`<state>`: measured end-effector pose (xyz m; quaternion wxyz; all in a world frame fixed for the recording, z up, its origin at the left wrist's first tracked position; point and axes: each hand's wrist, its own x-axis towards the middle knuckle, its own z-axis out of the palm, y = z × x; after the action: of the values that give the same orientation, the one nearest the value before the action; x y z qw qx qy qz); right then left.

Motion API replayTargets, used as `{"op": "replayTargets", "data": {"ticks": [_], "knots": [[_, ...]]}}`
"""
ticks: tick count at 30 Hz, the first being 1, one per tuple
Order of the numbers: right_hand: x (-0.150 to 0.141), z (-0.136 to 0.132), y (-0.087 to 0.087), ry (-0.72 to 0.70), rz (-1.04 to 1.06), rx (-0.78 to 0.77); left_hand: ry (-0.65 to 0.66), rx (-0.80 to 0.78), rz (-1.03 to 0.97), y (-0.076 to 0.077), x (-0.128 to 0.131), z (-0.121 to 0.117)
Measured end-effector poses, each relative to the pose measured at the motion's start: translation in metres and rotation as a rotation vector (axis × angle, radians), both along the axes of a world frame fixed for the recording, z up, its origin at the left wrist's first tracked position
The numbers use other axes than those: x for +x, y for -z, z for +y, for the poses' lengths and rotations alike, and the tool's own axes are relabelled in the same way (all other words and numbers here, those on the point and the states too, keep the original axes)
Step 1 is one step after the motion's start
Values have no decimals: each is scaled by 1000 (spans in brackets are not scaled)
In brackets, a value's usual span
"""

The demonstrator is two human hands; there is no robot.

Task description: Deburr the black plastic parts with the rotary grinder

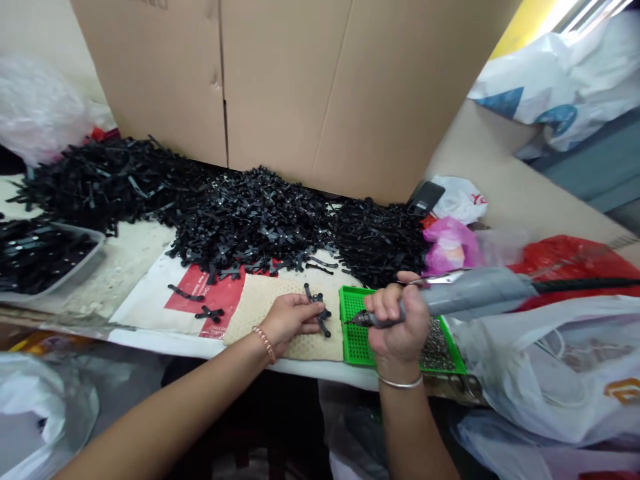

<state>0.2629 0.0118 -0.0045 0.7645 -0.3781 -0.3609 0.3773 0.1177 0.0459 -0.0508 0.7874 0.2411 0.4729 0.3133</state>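
Between the fingers of my left hand (293,321) is a small black plastic part (324,327) with crossed arms, held over a tan textured mat (255,313). My right hand (400,317) grips a grey electric screwdriver (460,293), its dark tip pointing left. That tip hangs over the left side of a green perforated tray (357,347), whose right part holds many small metal screws (437,348). Left of the mat lie a loose crossed black part (210,313) and a single black strip (185,292).
Heaps of black parts (255,220) line the back, against a tall cardboard sheet (280,87). A clear plastic tub (75,273) of black pieces stands at left. A black phone (426,198), pink bag (453,243) and white plastic bags (550,360) crowd the right. Scissors (465,385) hang at the edge.
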Motion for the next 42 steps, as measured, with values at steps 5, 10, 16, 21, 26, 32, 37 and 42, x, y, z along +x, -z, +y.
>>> {"op": "replayTargets", "data": {"ticks": [5, 10, 16, 21, 26, 32, 37, 42], "knots": [[-29, 9, 9, -49, -25, -43, -9, 13, 0, 0, 0, -1], [-30, 12, 8, -27, -5, -43, 13, 27, 19, 0, 0, -1], [-31, 12, 7, -22, 9, -32, 6, 31, 21, -1, 1, -1], [-31, 14, 10, -18, 0, -26, 13, 26, 24, -1, 1, -1], [-30, 14, 12, -12, -21, -33, 14, 28, 25, 0, 2, 0], [-29, 13, 14, -28, -3, -19, 13, 25, 31, 0, 2, 0], [-31, 13, 15, -19, -37, -15, 17, 24, 37, 0, 2, 0], [-34, 12, 17, -43, -31, 19, 12, 18, 41, -3, 2, 0]]}}
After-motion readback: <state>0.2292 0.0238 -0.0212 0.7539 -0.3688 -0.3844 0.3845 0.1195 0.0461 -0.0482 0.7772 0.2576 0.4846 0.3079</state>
